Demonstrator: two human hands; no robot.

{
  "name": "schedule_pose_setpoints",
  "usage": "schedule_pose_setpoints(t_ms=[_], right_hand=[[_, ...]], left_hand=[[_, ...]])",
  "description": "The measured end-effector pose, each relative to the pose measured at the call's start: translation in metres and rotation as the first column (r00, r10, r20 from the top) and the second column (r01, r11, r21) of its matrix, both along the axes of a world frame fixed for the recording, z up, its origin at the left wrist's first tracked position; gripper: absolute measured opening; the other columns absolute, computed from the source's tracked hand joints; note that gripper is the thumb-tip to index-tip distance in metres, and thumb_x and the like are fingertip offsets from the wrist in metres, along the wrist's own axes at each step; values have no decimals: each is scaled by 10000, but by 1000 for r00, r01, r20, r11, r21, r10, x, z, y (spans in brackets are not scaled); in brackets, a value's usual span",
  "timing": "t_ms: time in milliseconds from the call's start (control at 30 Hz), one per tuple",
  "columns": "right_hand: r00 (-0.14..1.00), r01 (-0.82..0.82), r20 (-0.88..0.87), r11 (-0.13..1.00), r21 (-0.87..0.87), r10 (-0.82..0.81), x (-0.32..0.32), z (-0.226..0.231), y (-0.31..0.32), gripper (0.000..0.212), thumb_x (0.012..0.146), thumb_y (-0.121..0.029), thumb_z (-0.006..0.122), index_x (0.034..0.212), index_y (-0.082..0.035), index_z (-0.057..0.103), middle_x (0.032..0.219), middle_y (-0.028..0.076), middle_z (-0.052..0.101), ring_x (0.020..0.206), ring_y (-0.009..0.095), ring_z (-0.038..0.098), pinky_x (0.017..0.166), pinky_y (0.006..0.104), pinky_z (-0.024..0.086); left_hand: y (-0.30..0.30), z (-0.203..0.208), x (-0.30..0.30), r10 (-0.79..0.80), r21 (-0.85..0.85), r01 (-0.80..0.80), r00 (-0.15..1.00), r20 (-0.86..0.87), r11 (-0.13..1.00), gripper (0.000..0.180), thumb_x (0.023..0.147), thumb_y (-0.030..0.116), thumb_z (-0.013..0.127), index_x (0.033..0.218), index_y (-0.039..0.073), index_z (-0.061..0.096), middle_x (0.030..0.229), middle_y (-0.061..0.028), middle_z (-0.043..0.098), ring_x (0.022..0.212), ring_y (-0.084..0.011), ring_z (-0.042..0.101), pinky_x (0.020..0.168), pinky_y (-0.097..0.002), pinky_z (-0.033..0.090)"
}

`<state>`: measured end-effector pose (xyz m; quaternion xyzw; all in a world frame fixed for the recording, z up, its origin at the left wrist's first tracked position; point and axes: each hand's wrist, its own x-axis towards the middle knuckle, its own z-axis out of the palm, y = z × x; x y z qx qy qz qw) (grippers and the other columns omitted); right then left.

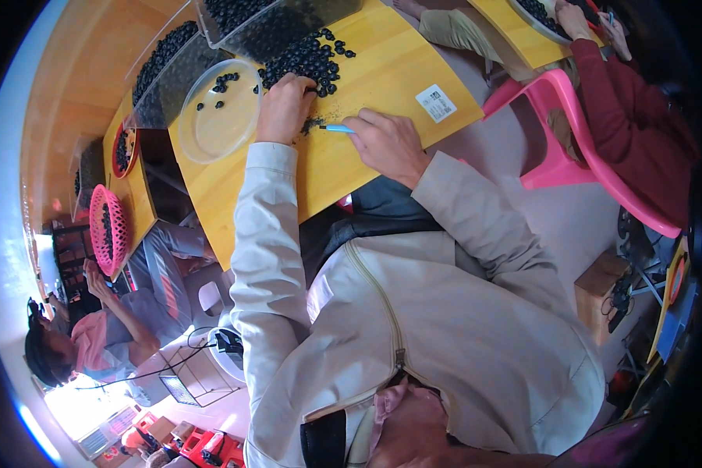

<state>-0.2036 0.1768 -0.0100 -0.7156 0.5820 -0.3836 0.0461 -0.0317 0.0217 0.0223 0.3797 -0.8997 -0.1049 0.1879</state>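
Note:
My left hand [285, 105] lies knuckles up at the near edge of a pile of small dark round berries [308, 58] on the yellow table [382, 70]. Its fingers curl down, hiding what is under them. My right hand [386, 144] grips a thin light-blue tool [339, 129] whose tip points left at a patch of dark crumbs [312, 123] beside my left thumb. To the left of my left hand is a clear round plastic bowl [222, 109] with a few berries in it.
Clear tubs of berries [171, 70] stand at the table's far side, and a white label [435, 103] is stuck to the table on the right. A person in red sleeves [632, 117] sits on a pink chair [569, 132]. A pink basket [108, 230] and another person [93, 335] are on the left.

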Motion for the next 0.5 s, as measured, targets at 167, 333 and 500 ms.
schedule_pose_setpoints(t_ms=[167, 333, 500], right_hand=[[1000, 0, -7, 1000, 4, 1, 0, -1, -1, 144, 891, -162, 721, 1027, -121, 742, 842, 63, 650, 749, 307, 683, 633, 450, 539], [1000, 5, 4, 1000, 9, -5, 1, 1, 0, 143, 892, -160, 717, 1027, -123, 749, 842, 66, 649, 758, 307, 687, 640, 449, 544], [1000, 26, -16, 1000, 18, -26, 2, 0, -1, 138, 896, -164, 712, 1022, -129, 757, 853, 65, 654, 771, 309, 690, 656, 440, 556]], left_hand=[[-1, -9, 5, 36, -40, -36, 999, -11, 999, 228, 827, 65, 770, 1052, 31, 770, 949, -166, 710, 885, -336, 718, 805, -417, 571], [11, -3, 8, 78, -20, -79, 994, -77, 997, 222, 798, 70, 803, 1009, 13, 762, 929, -142, 724, 822, -278, 722, 783, -370, 577], [45, 1, 18, 338, 393, -198, 882, -328, 898, 187, 841, 74, 807, 993, -9, 736, 880, -99, 722, 790, -170, 694, 764, -302, 563]])
